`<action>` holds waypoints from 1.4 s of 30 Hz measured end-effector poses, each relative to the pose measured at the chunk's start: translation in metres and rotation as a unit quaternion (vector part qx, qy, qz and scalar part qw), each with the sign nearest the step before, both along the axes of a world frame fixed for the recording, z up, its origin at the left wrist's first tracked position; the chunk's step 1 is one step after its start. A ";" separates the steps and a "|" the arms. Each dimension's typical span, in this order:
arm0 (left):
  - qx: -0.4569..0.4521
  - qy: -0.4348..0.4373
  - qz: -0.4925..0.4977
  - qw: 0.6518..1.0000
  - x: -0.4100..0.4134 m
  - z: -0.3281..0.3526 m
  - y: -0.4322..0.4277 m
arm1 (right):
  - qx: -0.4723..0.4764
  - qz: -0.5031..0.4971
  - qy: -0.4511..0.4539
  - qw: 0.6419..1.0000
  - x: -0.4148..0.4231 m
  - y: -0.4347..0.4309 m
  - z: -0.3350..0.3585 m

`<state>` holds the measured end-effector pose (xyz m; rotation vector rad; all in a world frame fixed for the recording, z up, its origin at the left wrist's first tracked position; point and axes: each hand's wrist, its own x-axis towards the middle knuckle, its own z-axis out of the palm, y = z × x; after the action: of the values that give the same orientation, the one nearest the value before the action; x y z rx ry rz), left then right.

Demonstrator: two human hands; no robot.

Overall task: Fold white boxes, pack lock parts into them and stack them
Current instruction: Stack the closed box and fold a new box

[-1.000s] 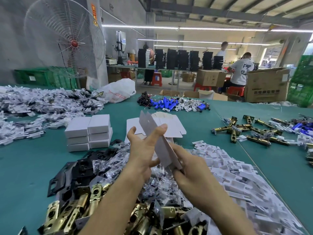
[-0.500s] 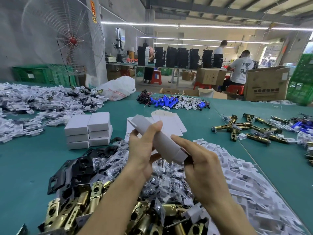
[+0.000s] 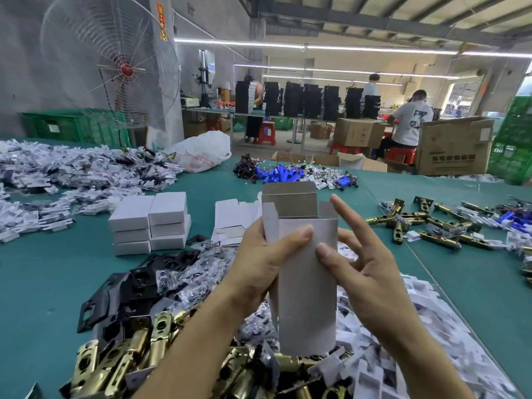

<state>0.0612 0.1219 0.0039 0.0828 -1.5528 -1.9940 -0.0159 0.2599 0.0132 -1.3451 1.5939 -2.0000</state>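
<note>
left hand (image 3: pixel 259 267) grips white box (image 3: pixel 306 300) upright | right hand (image 3: pixel 370 276) touches it

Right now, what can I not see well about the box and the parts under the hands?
Head view only.
- white box lower end: faces away, flaps unseen.
- left hand fingers: hidden behind the box.
- brass latches: covered by forearms, cut by the bottom edge.
- plastic bag print: too small.
</note>
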 end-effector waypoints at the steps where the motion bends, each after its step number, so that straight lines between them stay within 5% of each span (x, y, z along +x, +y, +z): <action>1: -0.004 0.005 0.016 1.000 0.000 0.000 -0.001 | -0.004 0.008 -0.003 1.000 -0.001 0.000 -0.001; 8: -0.047 0.015 0.063 0.997 -0.003 -0.001 0.001 | 0.021 0.088 -0.068 0.994 -0.009 0.009 -0.001; 18: -0.162 0.123 0.125 0.971 -0.001 -0.002 0.005 | 0.015 0.003 -0.018 1.000 -0.013 0.011 0.000; 24: -0.202 0.114 0.116 0.966 0.000 -0.004 0.003 | 0.046 0.009 0.002 0.999 -0.013 0.013 0.001; 32: -0.296 0.008 0.182 0.938 -0.005 -0.013 0.000 | 0.115 0.011 0.035 0.993 -0.014 0.015 0.000; 42: -0.376 0.107 0.292 0.873 -0.001 -0.011 0.007 | 0.090 0.008 0.060 0.994 -0.007 0.018 0.011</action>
<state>0.0597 0.1294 -0.0067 0.0099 -1.7753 -0.8274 -0.0228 0.2777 0.0241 -1.4252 1.7623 -1.7487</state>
